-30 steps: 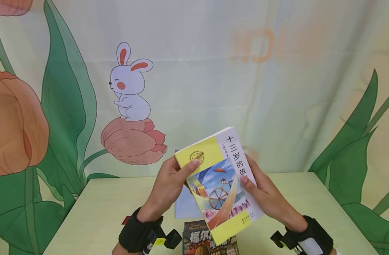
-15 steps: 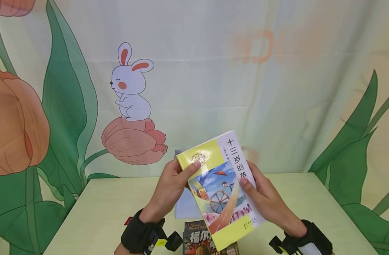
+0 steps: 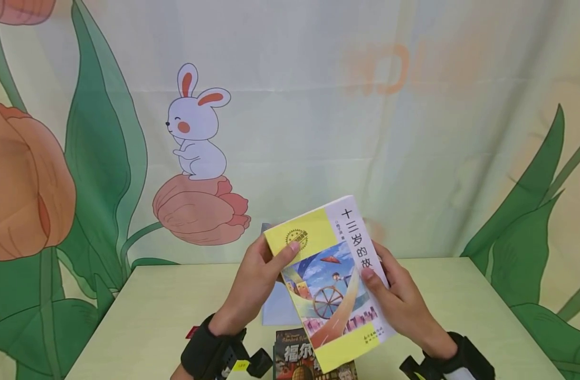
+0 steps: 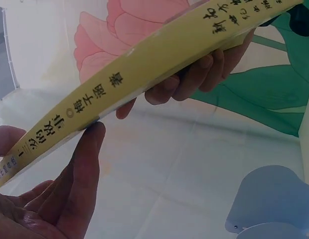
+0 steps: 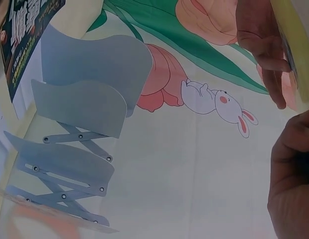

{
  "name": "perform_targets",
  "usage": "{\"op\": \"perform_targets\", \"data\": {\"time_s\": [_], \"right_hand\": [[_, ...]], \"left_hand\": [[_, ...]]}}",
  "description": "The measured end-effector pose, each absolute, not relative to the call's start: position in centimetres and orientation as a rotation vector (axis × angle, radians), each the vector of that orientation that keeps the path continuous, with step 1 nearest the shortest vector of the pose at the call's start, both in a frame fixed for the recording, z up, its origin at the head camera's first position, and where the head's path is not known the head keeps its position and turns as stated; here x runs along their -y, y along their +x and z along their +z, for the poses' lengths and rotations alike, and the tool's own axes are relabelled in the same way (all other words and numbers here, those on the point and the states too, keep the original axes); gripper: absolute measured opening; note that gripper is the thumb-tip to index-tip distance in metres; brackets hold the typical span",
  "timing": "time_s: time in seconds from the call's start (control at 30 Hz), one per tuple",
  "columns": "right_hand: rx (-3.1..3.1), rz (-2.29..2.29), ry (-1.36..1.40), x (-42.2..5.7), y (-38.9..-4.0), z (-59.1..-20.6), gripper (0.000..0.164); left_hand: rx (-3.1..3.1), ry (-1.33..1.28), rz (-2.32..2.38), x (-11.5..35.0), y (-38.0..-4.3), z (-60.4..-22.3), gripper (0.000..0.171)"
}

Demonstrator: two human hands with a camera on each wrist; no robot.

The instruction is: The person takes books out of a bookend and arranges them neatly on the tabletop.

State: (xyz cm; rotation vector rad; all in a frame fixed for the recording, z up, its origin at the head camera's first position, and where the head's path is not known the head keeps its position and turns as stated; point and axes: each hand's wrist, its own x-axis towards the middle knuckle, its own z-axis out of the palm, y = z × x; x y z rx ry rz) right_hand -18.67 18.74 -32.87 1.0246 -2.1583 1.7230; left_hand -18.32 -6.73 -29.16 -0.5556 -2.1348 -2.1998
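With both hands I hold a paperback book [image 3: 320, 282] in the air, its yellow and white front cover facing up and tilted. My left hand [image 3: 254, 279] grips the upper left edge, thumb on the yellow part and fingers behind. On the opposite edge my right hand [image 3: 401, 298] grips it too, the thumb lying over the printed title. The left wrist view shows the yellow spine [image 4: 124, 74] from below, slightly bowed, with fingers [image 4: 192, 82] of the right hand under it.
Below the held book, a dark-covered book [image 3: 294, 351] lies on the pale table [image 3: 142, 316]. A blue-grey metal folding bookend [image 5: 89, 59] with scissor links stands behind it, partly hidden in the head view. A printed rabbit curtain [image 3: 308, 132] hangs beyond.
The held book has shifted slightly down and to the right, with both hands still on it. The dark book and bookend have stayed in place.
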Motion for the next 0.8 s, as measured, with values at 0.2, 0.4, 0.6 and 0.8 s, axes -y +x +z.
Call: {"op": "perform_targets", "data": {"time_s": [0.2, 0.4, 0.6, 0.8], "right_hand": [[2.094, 1.710, 1.005, -18.5, -18.4, -33.1, 0.053], [2.073, 1.717, 0.956, -18.4, -18.3, -33.2, 0.053], [2.041, 1.718, 0.912, -18.4, -18.3, -33.4, 0.052], [2.023, 1.723, 0.863, -18.3, -18.2, -33.8, 0.053]], "left_hand": [[2.070, -0.656, -2.178, 6.3, -17.8, -29.5, 0.046], [2.010, -0.740, -2.160, 6.1, -17.1, -30.0, 0.056], [1.999, -0.727, -2.109, 5.8, -16.4, -30.5, 0.062], [2.015, -0.632, -2.058, 5.2, -15.2, -31.7, 0.072]]}}
